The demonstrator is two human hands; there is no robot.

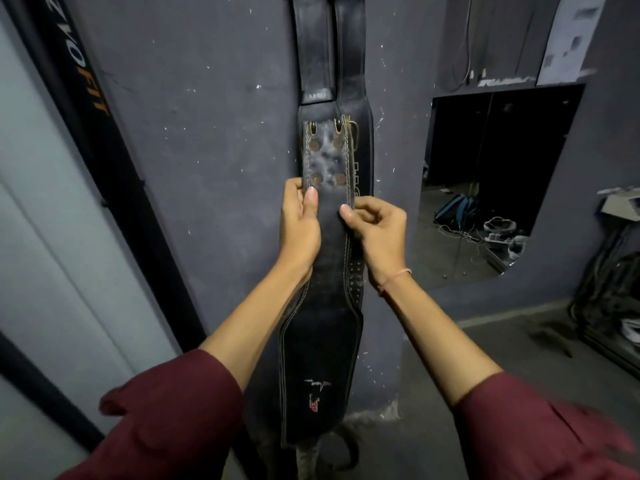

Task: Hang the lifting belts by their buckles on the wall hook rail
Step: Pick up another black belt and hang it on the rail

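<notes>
Here the wide, stitched body of a dark leather belt (320,358) is seen nearest, hanging down between two maroon sleeves, its lower end out of view. Higher up, its narrow strap is pinched at the left edge by the left hand (300,223), thumb pressed on the face, and at the right edge by the right hand (379,233), thumb and forefinger closed on the stitched border. The riveted buckle end (327,150) is held just above the hands, flat against the wall. The lifting step is judged to be under way; the buckle must next be raised and threaded onto a hook. Behind it, other belts (329,50) are already hung and overlap the path, so snagging is possible. The hook rail itself is not shown. Farther right, a wall opening (498,181) with clutter on the floor is well apart.
</notes>
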